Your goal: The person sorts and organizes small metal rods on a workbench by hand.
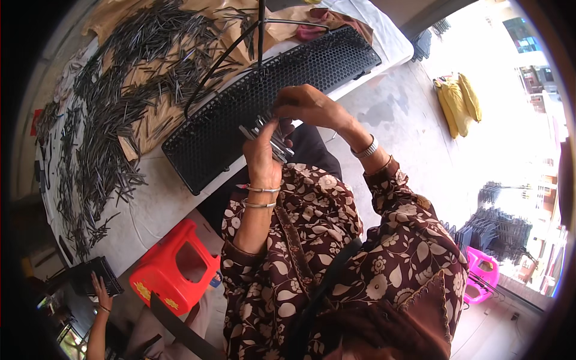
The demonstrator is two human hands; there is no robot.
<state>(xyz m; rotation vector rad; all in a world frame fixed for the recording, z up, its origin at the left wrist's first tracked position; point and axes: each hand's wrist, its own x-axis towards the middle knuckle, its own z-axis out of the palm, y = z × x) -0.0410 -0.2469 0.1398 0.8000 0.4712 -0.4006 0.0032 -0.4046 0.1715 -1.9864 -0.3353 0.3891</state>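
My left hand [262, 151] is closed around a bundle of thin grey metal strips [278, 148], which stick out on both sides of the thumb. Just above it, my right hand [309, 105] is bent with fingertips pinched together at the upper end of the bundle; what lies between them is hidden. Both hands are over the near edge of a long black perforated rack [207, 150] resting along the table edge. Loose dark strips [129, 78] are heaped on brown paper to the left.
A white-covered table [153, 207] carries the rack, with a black metal frame [261, 42] rising over it. A red plastic stool [174, 264] stands below left. Another person's hand [102, 293] touches a black rack [90, 277]. Yellow sacks [457, 105] lie at right.
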